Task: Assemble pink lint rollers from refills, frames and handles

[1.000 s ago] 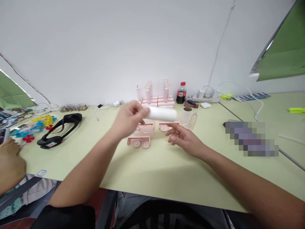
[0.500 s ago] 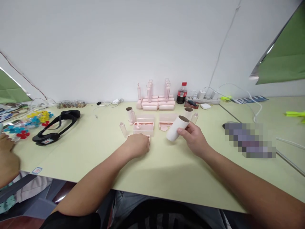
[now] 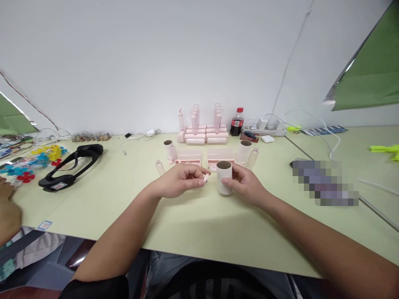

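We face a pale wall (image 3: 149, 62) behind the long yellow-green table (image 3: 193, 232) that we sit at. A black strapped frame (image 3: 90, 148) lies well to the left, and a pixelated object (image 3: 326, 182) well to the right. In the middle, near the wall, stands a cluster of pink rollers (image 3: 217, 140), some with clear handles upright.

Our right hand (image 3: 249, 185) is partly closed around the right side of a white roll (image 3: 224, 174), thumb across its front and fingers behind. The roll is nearly upright, its brown hollow end facing up, directly left of our palm; we cannot tell whether its base touches the table. Our left hand (image 3: 176, 181) is almost closed, fingers curled, thumb and forefinger pinching a small part. Behind our hands lie two pink trays (image 3: 220, 161), the left one partly hidden by our left hand. A second roll (image 3: 243, 153) stands beyond our right hand, near a cola bottle (image 3: 237, 122).

Smallest is the pale pink piece (image 3: 206, 178) at our left fingertips, just left of the roll we hold, with a narrow gap between.
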`<state>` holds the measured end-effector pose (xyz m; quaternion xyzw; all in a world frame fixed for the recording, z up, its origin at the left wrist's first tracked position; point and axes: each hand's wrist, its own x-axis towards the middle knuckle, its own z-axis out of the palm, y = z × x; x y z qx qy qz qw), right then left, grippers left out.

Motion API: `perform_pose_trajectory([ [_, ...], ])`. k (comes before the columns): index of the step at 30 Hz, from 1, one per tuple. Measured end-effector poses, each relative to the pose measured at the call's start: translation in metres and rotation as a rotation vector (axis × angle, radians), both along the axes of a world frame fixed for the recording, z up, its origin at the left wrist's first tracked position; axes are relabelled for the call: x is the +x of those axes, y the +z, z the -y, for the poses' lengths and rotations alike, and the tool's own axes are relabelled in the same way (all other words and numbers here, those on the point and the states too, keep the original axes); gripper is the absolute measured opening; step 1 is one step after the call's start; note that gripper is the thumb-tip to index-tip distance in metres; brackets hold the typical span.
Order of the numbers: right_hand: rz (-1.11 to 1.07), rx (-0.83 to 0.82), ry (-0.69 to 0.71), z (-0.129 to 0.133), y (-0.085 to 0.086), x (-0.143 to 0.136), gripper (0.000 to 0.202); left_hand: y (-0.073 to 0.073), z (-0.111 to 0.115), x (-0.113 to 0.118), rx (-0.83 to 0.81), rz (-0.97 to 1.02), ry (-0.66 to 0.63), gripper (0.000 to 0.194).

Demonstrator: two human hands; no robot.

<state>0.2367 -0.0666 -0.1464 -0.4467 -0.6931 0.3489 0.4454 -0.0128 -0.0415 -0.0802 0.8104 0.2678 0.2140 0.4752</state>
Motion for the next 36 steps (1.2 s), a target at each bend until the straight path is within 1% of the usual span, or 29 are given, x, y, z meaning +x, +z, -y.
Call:
perform_pose_trajectory([
  [3, 0.122, 0.015, 0.061, 0.003, 0.001, -0.001, 0.036, -0.015, -0.002, 0.012, -0.172, 0.221, 0.128, 0.019],
  [4, 0.163, 0.015, 0.081, 0.004, 0.002, -0.001, 0.033, -0.021, -0.003, 0.015, -0.204, 0.287, 0.162, 0.025],
  [5, 0.198, 0.016, 0.103, 0.005, 0.003, -0.001, 0.031, -0.026, -0.004, 0.018, -0.212, 0.343, 0.189, 0.036],
  [6, 0.226, 0.017, 0.126, 0.006, 0.004, -0.001, 0.029, -0.030, -0.005, 0.020, -0.195, 0.385, 0.214, 0.044],
  [7, 0.248, 0.019, 0.145, 0.006, 0.005, -0.002, 0.027, -0.033, -0.005, 0.022, -0.155, 0.403, 0.232, 0.046],
  [8, 0.264, 0.022, 0.157, 0.007, 0.005, -0.002, 0.025, -0.035, -0.006, 0.023, -0.101, 0.403, 0.249, 0.041],
  [10, 0.287, 0.021, 0.162, 0.008, 0.007, -0.003, 0.021, -0.037, -0.006, 0.025, 0.011, 0.397, 0.281, 0.022],
  [11, 0.296, 0.017, 0.159, 0.009, 0.007, -0.003, 0.020, -0.038, -0.005, 0.026, 0.046, 0.397, 0.295, 0.017],
  [13, 0.300, 0.008, 0.160, 0.009, 0.008, -0.004, 0.019, -0.039, -0.003, 0.028, 0.054, 0.401, 0.313, 0.018],
  [15, 0.290, 0.005, 0.170, 0.010, 0.009, -0.004, 0.019, -0.040, -0.001, 0.030, 0.003, 0.388, 0.317, 0.026],
  [17, 0.283, 0.009, 0.175, 0.010, 0.009, -0.005, 0.018, -0.042, 0.001, 0.032, -0.066, 0.382, 0.295, 0.031],
  [21, 0.274, 0.016, 0.167, 0.011, 0.008, -0.005, 0.016, -0.045, 0.002, 0.033, -0.200, 0.445, 0.207, 0.029],
  [24, 0.268, 0.014, 0.164, 0.010, 0.008, -0.004, 0.016, -0.046, 0.001, 0.034, -0.263, 0.479, 0.174, 0.034],
  [31, 0.253, 0.007, 0.171, 0.010, 0.009, -0.004, 0.017, -0.050, 0.002, 0.038, -0.295, 0.553, 0.217, 0.031],
  [36, 0.246, 0.011, 0.180, 0.010, 0.008, -0.004, 0.017, -0.052, 0.003, 0.039, -0.295, 0.559, 0.211, 0.029],
])
